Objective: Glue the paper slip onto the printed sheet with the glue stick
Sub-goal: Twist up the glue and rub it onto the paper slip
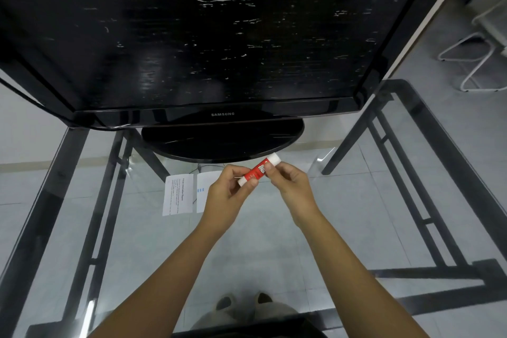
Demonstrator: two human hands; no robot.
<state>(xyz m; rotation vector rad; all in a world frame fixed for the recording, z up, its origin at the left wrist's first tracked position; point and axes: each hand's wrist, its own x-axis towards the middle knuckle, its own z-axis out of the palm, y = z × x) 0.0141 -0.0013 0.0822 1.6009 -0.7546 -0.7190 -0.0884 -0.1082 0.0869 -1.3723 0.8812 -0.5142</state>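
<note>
A red and white glue stick (258, 170) is held slanted in the air above the glass table, between both hands. My left hand (227, 195) pinches its lower end; my right hand (288, 184) grips its upper part near the white cap. Below the hands two papers lie side by side on the glass. The left one is a printed sheet (177, 194) with lines of text. The right one is a paper slip (204, 189) with a small blue mark, partly hidden by my left hand.
A large black monitor (192, 35) on an oval base (222, 143) stands just behind the papers. The glass table (356, 214) has a dark metal frame, and the tiled floor and my feet show through it. A white wire rack stands at the far right.
</note>
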